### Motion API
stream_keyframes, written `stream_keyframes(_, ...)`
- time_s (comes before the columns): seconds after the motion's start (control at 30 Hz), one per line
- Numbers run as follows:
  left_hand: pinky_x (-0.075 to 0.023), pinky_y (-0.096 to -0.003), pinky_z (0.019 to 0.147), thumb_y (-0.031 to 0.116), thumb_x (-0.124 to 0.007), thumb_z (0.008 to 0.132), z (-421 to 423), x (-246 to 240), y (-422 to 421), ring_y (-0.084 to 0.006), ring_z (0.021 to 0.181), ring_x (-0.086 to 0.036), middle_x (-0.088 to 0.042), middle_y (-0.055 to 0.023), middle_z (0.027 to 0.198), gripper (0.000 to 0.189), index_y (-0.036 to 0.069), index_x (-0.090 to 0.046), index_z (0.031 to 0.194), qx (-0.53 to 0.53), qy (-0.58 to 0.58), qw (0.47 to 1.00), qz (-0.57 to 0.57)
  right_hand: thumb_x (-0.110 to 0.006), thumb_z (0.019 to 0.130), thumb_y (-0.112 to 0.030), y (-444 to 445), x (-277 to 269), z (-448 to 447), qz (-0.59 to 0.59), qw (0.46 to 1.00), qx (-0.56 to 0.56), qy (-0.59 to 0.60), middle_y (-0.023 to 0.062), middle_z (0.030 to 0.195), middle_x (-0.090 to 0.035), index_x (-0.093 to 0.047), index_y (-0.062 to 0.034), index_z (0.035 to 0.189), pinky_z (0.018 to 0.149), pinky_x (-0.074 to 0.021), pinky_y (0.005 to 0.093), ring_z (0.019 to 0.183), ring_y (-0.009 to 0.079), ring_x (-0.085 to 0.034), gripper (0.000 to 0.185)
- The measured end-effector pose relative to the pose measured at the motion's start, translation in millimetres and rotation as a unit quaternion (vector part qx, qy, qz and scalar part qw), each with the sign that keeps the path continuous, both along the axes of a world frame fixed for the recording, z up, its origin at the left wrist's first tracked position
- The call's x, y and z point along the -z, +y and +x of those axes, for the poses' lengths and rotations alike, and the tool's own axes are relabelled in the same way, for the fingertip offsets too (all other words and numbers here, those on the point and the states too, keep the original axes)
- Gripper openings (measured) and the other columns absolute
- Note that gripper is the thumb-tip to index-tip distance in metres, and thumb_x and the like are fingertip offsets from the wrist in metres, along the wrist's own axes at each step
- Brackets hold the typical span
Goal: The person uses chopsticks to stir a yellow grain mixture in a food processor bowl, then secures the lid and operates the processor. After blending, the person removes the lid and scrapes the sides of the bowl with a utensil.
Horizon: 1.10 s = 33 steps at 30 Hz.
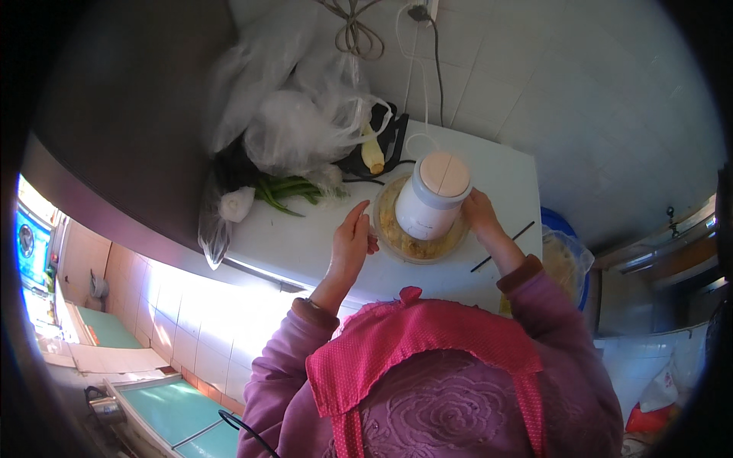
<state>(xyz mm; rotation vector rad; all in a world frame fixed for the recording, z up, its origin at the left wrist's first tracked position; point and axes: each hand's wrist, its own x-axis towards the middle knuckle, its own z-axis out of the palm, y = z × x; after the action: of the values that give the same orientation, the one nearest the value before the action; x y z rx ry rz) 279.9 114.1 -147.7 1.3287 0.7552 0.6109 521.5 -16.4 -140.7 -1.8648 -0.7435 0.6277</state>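
Note:
An electric food chopper stands on the white countertop before me, its white motor unit (428, 209) capped by a pale pink top (444, 174). Below it, a clear round bowl (424, 252) holds yellowish chopped food. My right hand (484, 214) is against the right side of the motor unit; its fingers are partly hidden, so the grip is unclear. Just left of the bowl, my left hand (352, 240) is raised, index finger and thumb extended and other fingers curled. It holds nothing that I can see.
Clear plastic bags (303, 126), green vegetables (289, 189) and a pale peeled vegetable (372, 154) lie at the back left. A dark thin stick (478, 264) rests near my right wrist. Beyond the counter's right end is a blue tub (583, 280). A plugged-in cord (438, 68) hangs behind.

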Motion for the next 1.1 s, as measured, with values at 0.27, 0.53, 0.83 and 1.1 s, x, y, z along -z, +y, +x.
stream_keyframes(0.27,-0.0495,-0.0335,0.079,0.023,-0.057,0.096,4,0,18,-0.0251,0.088,-0.062,-0.061,-0.0141,0.102,0.044,0.005,-0.053,0.136,-0.008,0.012,0.947,0.32,-0.061,0.096,-0.037,-21,-71,-14,0.228,0.971,-0.028,-0.068,0.0129,0.15,-0.043,-0.042,-0.0092,0.147,0.111,-0.0328,0.0327,0.135,0.0226,-0.043,0.06)
stream_keyframes(0.53,-0.0483,-0.0406,0.083,0.025,-0.058,0.095,4,4,16,-0.0318,0.092,-0.061,-0.06,-0.0187,0.105,0.046,0.006,-0.052,0.136,0.037,0.065,0.951,0.301,-0.083,0.071,-0.013,-2,-126,-56,0.113,0.918,-0.223,-0.307,0.0151,0.137,-0.05,-0.043,-0.0081,0.143,0.106,-0.0407,0.0372,0.127,0.03,-0.051,0.082)
stream_keyframes(0.83,-0.0494,-0.0407,0.073,0.025,-0.059,0.094,5,-4,12,-0.0331,0.076,-0.062,-0.063,-0.0199,0.083,0.047,0.006,-0.052,0.136,0.049,0.071,0.967,0.241,-0.083,0.068,-0.013,4,-133,-58,0.064,0.905,-0.215,-0.361,0.0156,0.128,-0.053,-0.044,-0.0068,0.141,0.101,-0.0438,0.0376,0.118,0.031,-0.055,0.084)
stream_keyframes(1.1,-0.0501,-0.0406,0.07,0.023,-0.061,0.093,4,0,16,-0.0328,0.072,-0.063,-0.064,-0.0199,0.079,0.048,0.004,-0.051,0.136,0.039,0.044,0.966,0.253,-0.084,0.068,-0.016,7,-139,-76,0.02,0.907,-0.168,-0.386,0.0148,0.127,-0.053,-0.045,-0.0076,0.139,0.098,-0.0458,0.0381,0.115,0.0329,-0.056,0.082)
